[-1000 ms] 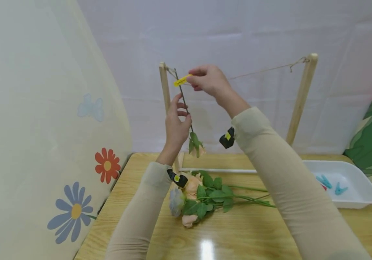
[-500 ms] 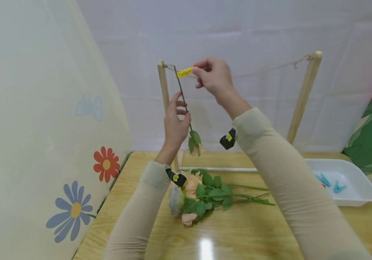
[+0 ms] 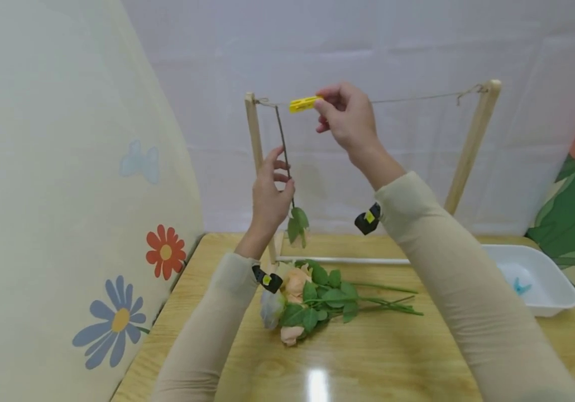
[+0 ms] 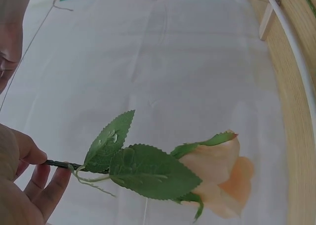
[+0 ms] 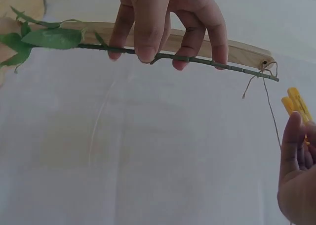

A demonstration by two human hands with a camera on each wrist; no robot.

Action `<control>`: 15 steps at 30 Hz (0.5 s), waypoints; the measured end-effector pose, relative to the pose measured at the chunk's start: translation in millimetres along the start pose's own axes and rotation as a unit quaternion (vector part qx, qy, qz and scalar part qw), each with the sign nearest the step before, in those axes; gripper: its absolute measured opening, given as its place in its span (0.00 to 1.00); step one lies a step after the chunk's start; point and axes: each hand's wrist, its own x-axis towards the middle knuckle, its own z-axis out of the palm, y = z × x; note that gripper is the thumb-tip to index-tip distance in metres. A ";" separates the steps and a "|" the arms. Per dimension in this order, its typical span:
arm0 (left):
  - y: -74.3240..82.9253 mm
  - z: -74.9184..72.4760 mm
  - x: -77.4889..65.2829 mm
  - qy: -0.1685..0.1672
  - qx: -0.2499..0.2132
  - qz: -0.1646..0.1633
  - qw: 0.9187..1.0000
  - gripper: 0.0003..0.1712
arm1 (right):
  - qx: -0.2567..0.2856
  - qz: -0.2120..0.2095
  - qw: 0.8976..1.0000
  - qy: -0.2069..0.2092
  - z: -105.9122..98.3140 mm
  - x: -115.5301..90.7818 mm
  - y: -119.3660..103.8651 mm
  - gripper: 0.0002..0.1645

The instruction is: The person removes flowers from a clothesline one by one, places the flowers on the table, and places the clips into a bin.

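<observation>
A peach rose (image 4: 217, 173) hangs head down from my left hand (image 3: 269, 195), whose thumb and fingers pinch its dark green stem (image 3: 281, 131). The stem's top end is at the twine (image 3: 418, 99), close to the left post. My right hand (image 3: 353, 120) pinches a yellow clothespin (image 3: 303, 104), to the right of the stem and level with the twine. In the right wrist view, a gap shows between the clothespin (image 5: 297, 104) and the stem tip, and the left fingers lie along the stem.
Twine runs between two wooden posts, left (image 3: 253, 125) and right (image 3: 470, 148), with a white bar (image 3: 343, 260) low between them. Several peach and pale blue flowers (image 3: 295, 283) lie on the wooden table (image 3: 368, 363). A white tray (image 3: 561, 304) at right holds a blue clothespin (image 3: 521, 287).
My right hand has moved up and right with the yellow clothespin, away from the stem it overlapped earlier. The left hand still holds the rose in nearly the same place.
</observation>
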 end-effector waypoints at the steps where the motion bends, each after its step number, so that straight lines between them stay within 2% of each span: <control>1: 0.0 -0.5 -1.0 -0.003 0.002 0.000 1.000 0.38 | 0.001 -0.002 1.000 -0.008 -2.1 -0.8 1.1 0.12; 7: 1.4 -5.2 -6.2 -0.017 0.010 0.008 1.000 0.38 | 0.013 -0.008 0.998 -0.054 -16.4 -6.2 6.5 0.18; 10: 1.9 -8.5 -7.9 -0.023 0.016 0.012 1.000 0.38 | 0.026 -0.021 0.997 -0.063 -23.5 -8.8 8.6 0.20; 15: 1.8 -14.3 -10.4 -0.036 0.026 0.023 0.999 0.38 | 0.079 -0.024 0.994 -0.065 -36.2 -13.6 12.1 0.21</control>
